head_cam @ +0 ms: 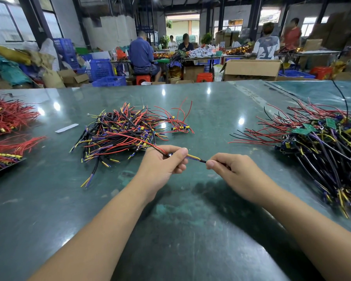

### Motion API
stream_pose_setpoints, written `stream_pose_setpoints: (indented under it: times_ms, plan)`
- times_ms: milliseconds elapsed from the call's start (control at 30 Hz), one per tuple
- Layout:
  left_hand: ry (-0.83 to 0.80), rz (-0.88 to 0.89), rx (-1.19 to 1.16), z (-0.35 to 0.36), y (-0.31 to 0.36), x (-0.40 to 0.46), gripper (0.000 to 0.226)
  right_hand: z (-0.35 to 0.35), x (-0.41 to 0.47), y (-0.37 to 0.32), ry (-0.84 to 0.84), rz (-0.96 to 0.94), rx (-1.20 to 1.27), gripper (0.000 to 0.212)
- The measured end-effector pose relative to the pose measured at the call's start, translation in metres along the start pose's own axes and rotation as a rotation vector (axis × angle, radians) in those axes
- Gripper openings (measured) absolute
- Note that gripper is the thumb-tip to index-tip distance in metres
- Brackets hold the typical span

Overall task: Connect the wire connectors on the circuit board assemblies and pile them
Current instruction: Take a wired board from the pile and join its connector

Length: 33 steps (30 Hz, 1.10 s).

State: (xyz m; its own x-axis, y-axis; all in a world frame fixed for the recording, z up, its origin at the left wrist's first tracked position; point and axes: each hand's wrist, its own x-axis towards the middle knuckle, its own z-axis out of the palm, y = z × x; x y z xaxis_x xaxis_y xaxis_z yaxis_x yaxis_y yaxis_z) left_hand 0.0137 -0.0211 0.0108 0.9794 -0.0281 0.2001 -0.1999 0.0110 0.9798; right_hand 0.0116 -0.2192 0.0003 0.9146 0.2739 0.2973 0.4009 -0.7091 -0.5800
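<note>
Now both pinching mid-frame — left hand (pixel 164 161) on board end, right hand (pixel 229 169) on cable (pixel 195 158) — light, floppy; grip near the ends.

We hold one wire lead (pixel 193 157) between our left hand (pixel 164 163) and right hand (pixel 231 169), above the middle of the table (pixel 170 220). Behind our left hand lies the central wire pile (pixel 118 134), with a small board assembly (pixel 179 127) just right of it. A larger pile (pixel 320 147) sits along the right edge, and wire bundles (pixel 6 126) lie at the left edge.
</note>
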Motion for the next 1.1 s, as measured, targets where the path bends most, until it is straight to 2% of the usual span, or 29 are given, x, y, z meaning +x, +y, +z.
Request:
stream_pose_setpoints:
  times_ms: [133, 333, 433, 500, 567, 667, 800, 1000, 1100]
  plan:
    - [0.019, -0.039, 0.018, 0.000, -0.002, 0.000, 0.015, -0.001, -0.001, 0.000, -0.006, 0.130, -0.209, 0.054]
    - [0.058, -0.174, -0.096, -0.001, -0.002, 0.001, 0.019, -0.002, 0.001, -0.008, 0.214, 0.052, -0.691, 0.064]
    - [0.064, -0.212, -0.140, -0.003, -0.001, 0.001, 0.018, 0.002, 0.003, -0.010, 0.237, 0.048, -0.842, 0.067]
    - [0.075, -0.230, -0.161, -0.004, 0.001, 0.002, 0.017, 0.002, 0.003, -0.007, 0.242, 0.029, -0.811, 0.070]
    - [0.083, -0.246, -0.194, -0.006, 0.002, 0.003, 0.017, 0.000, 0.001, -0.009, 0.282, -0.066, -0.675, 0.072]
    - [0.078, -0.257, -0.231, -0.008, 0.004, 0.003, 0.017, -0.001, -0.004, -0.013, 0.427, -0.272, -0.493, 0.060]
    - [0.084, -0.228, -0.236, -0.009, 0.005, 0.003, 0.017, -0.003, 0.000, -0.006, 0.498, -0.386, -0.517, 0.055]
    - [0.246, -0.169, -0.198, -0.019, 0.002, 0.009, 0.017, -0.004, 0.001, 0.006, 0.366, -0.202, -0.721, 0.031]
    - [0.292, -0.159, -0.218, -0.024, 0.002, 0.012, 0.018, -0.008, 0.001, 0.015, 0.177, -0.065, -0.409, 0.021]
